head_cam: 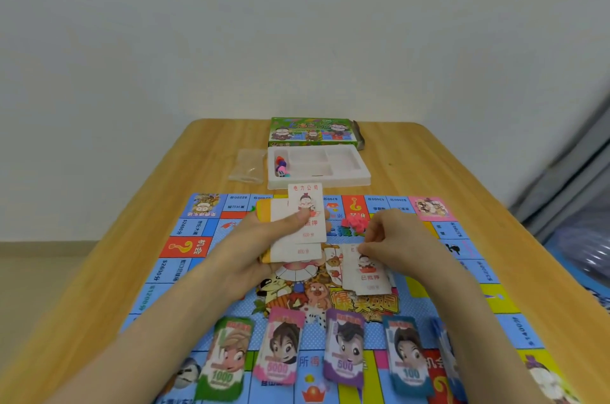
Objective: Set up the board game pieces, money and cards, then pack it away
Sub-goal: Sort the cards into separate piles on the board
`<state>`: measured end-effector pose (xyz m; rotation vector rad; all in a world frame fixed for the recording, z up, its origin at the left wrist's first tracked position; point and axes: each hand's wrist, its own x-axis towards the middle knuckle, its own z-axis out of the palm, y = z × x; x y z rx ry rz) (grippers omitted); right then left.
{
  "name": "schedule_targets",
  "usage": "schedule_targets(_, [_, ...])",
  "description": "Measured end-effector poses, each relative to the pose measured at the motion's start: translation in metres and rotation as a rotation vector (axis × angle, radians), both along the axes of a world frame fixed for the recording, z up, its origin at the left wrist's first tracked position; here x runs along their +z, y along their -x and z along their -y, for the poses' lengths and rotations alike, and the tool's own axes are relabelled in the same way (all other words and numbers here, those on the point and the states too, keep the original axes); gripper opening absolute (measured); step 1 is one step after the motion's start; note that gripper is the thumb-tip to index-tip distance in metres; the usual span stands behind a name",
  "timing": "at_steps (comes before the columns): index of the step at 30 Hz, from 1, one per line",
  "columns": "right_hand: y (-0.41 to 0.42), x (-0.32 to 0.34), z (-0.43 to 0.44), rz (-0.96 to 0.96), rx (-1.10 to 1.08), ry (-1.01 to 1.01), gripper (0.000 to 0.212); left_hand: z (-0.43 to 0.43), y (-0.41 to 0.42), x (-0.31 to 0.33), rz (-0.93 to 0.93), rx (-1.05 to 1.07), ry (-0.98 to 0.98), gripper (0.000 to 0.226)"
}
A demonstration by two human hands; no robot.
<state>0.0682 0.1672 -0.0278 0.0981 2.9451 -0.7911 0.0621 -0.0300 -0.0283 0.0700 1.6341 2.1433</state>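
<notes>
While left hand (257,248) and right hand (401,238) grip cards (305,202), the tray's (363,174) left compartment holds coloured pawns (281,165).

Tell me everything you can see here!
Table: one, wooden, under everything.
Game board: one, mostly blue, on table.
Box: one, green, far end.
Tray: one, white, before the box.
Small pieces: several, mixed colours, tray's left compartment.
Bag: one, clear, left of tray.
Money piles: five, green, pink, purple, teal, blue, board's near edge.
Tiny bits: heap, pink, mid-board.
Loose cards: few, white, on board.
Card stack: one, white, held above the board.
Left hand: grips the stack.
Right hand: pinches a loose card.
</notes>
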Motion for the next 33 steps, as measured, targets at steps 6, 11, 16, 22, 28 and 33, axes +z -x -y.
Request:
schedule_targets(6, [0.002, -0.004, 0.000, -0.045, 0.016, -0.057, 0.012, -0.001, -0.001, 0.001, 0.008, 0.006, 0.000, 0.031])
schedule_targets(11, [0.001, 0.007, 0.007, -0.317, -0.011, 0.424, 0.014, -0.002, 0.000, 0.001, 0.042, 0.029, 0.001, 0.040])
schedule_targets(16, [-0.009, 0.015, 0.024, -0.262, 0.225, 0.707, 0.019, -0.004, -0.003, 0.002, 0.030, 0.023, 0.010, 0.036])
schedule_targets(22, [-0.007, 0.006, 0.030, -0.417, 0.288, 0.545, 0.037, -0.007, -0.004, 0.003, 0.076, 0.011, -0.013, 0.033])
schedule_targets(28, [-0.006, 0.005, 0.027, -0.510, 0.200, 0.512, 0.041, -0.007, -0.007, 0.007, 0.176, -0.021, -0.187, 0.038])
schedule_targets(33, [-0.004, 0.005, 0.026, -0.566, 0.198, 0.514, 0.041, -0.007, -0.007, 0.006, 0.166, -0.052, -0.178, 0.046])
